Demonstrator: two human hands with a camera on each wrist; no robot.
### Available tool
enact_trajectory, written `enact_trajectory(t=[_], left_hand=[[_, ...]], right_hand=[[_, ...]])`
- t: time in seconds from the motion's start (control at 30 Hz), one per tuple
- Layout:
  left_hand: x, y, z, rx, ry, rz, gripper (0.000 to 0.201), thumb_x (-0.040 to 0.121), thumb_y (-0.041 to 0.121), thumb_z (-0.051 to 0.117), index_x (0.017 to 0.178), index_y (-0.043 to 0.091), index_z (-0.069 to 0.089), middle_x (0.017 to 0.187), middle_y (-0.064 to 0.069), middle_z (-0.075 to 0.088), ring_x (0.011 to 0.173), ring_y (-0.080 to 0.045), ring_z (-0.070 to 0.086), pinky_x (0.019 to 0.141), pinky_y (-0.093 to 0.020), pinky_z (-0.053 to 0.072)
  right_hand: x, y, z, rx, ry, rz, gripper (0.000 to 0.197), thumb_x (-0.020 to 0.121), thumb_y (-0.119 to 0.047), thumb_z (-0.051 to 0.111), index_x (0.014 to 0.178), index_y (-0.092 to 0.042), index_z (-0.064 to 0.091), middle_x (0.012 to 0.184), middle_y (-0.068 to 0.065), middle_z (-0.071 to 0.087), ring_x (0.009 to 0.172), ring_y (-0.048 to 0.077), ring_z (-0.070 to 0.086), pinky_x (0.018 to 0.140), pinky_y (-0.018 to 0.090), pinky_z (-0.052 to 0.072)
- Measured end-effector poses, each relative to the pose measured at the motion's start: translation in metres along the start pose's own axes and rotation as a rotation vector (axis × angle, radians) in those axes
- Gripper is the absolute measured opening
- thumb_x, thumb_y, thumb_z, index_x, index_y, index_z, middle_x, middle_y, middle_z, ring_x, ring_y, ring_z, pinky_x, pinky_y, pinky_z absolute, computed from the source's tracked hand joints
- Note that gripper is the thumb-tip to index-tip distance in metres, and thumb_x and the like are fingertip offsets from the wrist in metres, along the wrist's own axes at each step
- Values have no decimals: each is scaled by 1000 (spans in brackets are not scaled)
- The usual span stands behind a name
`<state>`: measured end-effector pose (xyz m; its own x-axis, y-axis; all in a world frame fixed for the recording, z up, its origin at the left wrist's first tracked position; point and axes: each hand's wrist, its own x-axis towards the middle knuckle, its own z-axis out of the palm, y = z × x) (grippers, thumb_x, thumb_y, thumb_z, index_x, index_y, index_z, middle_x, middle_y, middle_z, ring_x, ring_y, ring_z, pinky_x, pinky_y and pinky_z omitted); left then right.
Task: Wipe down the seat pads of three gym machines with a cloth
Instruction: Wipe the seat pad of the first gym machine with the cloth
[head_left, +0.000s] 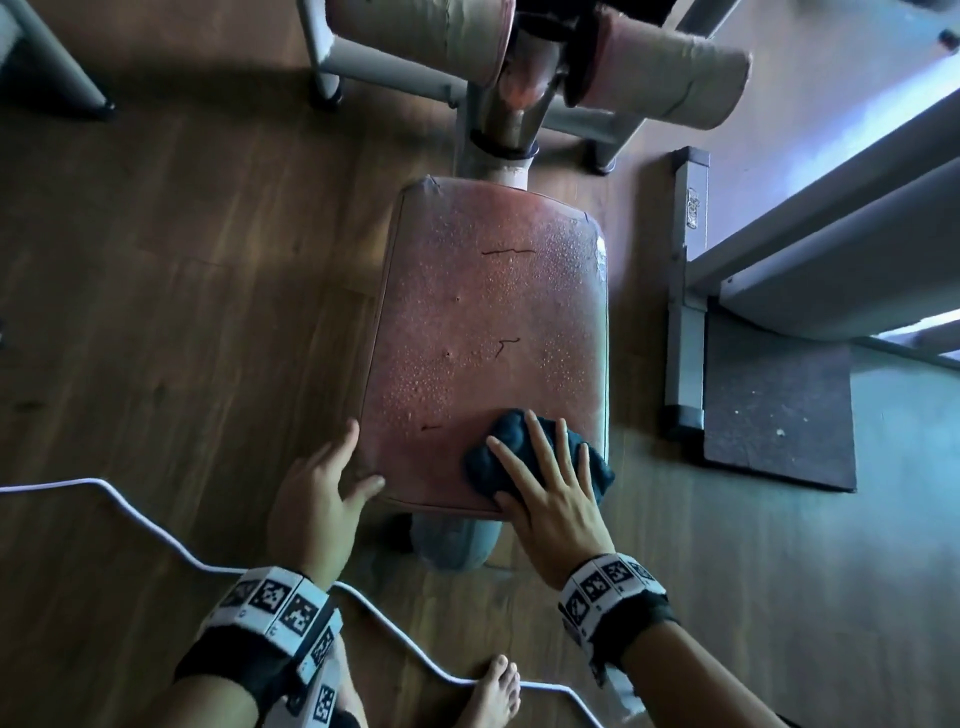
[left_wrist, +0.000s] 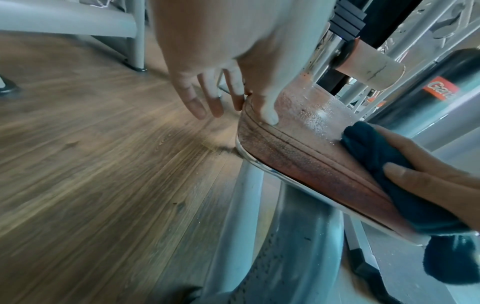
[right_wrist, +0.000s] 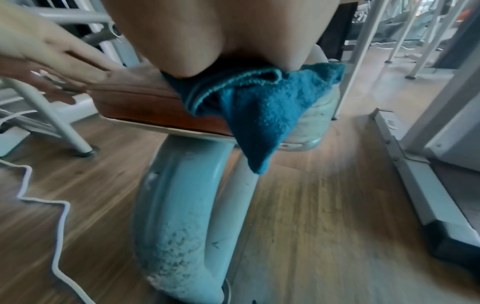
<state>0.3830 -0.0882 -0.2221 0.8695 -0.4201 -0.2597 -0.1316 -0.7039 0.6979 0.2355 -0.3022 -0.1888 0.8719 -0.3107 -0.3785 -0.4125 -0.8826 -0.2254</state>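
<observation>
Seat pad (head_left: 483, 332), reddish and cracked, was beaded with droplets over most of its top and sat on a pale metal post (right_wrist: 176, 205) above the wood floor (head_left: 182, 260). Cloth (head_left: 519, 457), dark teal and bunched, lay on the pad's near right corner, one fold hanging over the front edge, as the right wrist view showed (right_wrist: 259, 123). Right hand (head_left: 550, 499) lay flat on the cloth, its grip spread with straight fingers (head_left: 537, 441) pressing down rather than pinching. Left hand (head_left: 322, 493) rested at the pad's near left corner, grip open and loose: the thumb (left_wrist: 270, 115) touched the top surface by the seam, while the other fingers (left_wrist: 194, 102) hung beside the pad's left side. Both wrists wore bands with black-and-white markers (head_left: 280, 603). Two worn foam rollers (head_left: 670, 78) stood beyond the pad's far end on the machine frame. A white cord (head_left: 156, 525) snaked across the floor near the person's bare foot (head_left: 493, 691). A dark mat (head_left: 779, 410) lay to the right, beside another machine's grey base (head_left: 685, 332).
</observation>
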Motion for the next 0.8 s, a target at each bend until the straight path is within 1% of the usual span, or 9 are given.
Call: enact_trajectory(t=[0.07, 0.13, 0.27, 0.4, 0.53, 0.6, 0.67, 0.73, 0.8], left_hand=[[2, -2, -5, 88, -19, 9, 71, 73, 28, 81, 138, 19, 52, 125, -3, 65, 111, -28, 60, 90, -42, 51], [2, 3, -10, 135, -25, 26, 72, 72, 29, 81, 137, 19, 53, 127, 0, 64, 109, -27, 59, 86, -38, 50], [4, 5, -12, 187, -43, 22, 73, 69, 30, 83, 136, 18, 55, 117, 1, 68, 102, -26, 58, 78, -33, 47], [6, 4, -11, 211, -45, 29, 70, 71, 32, 81, 135, 17, 56, 112, 2, 69, 100, -26, 58, 73, -33, 47], [7, 6, -13, 221, -43, 9, 70, 68, 33, 82, 132, 20, 58, 104, 4, 70, 95, -26, 56, 71, -34, 47], [9, 8, -15, 211, -63, -23, 68, 67, 34, 83, 130, 22, 60, 98, 3, 70, 92, -26, 56, 71, -36, 48], [6, 10, -15, 198, -66, -30, 66, 69, 34, 82, 130, 22, 61, 95, 2, 69, 92, -26, 56, 72, -39, 49], [6, 12, -16, 194, -61, -48, 65, 70, 34, 81, 130, 23, 60, 95, 2, 70, 92, -25, 56, 73, -39, 49], [6, 11, -15, 180, -52, -67, 66, 70, 32, 81, 131, 23, 59, 96, 1, 70, 94, -26, 56, 74, -39, 49]], right_hand=[[9, 5, -3, 58, -4, 45, 59, 98, -45, 33, 148, -51, 2, 161, -7, -12, 147, 25, -15, 119, 51, 2], [17, 11, -7, 92, -8, 64, 62, 98, -42, 36, 148, -52, 1, 160, -8, -14, 147, 22, -18, 119, 50, -2], [45, 31, -20, 63, -33, 88, 64, 96, -43, 35, 146, -54, -4, 159, -11, -17, 146, 20, -21, 119, 51, -3], [71, 41, -32, 69, -56, 157, 65, 96, -43, 37, 144, -57, -5, 158, -13, -20, 146, 19, -21, 118, 52, -2], [52, 18, -31, 110, -24, 162, 63, 98, -44, 33, 145, -55, -7, 158, -10, -24, 145, 23, -23, 117, 52, -6], [24, 3, -23, 133, -60, 142, 60, 98, -50, 28, 145, -54, -8, 157, -10, -25, 144, 23, -27, 116, 52, -9], [0, 2, -12, 130, -129, 97, 57, 96, -54, 23, 145, -55, -7, 158, -9, -22, 143, 24, -28, 116, 57, -6], [-2, 17, -12, 86, -159, 31, 55, 96, -53, 20, 145, -55, -5, 159, -9, -20, 144, 24, -26, 116, 60, -1], [13, 33, -21, 30, -178, -53, 54, 98, -50, 23, 146, -55, -3, 159, -9, -18, 145, 22, -24, 117, 57, 0]])
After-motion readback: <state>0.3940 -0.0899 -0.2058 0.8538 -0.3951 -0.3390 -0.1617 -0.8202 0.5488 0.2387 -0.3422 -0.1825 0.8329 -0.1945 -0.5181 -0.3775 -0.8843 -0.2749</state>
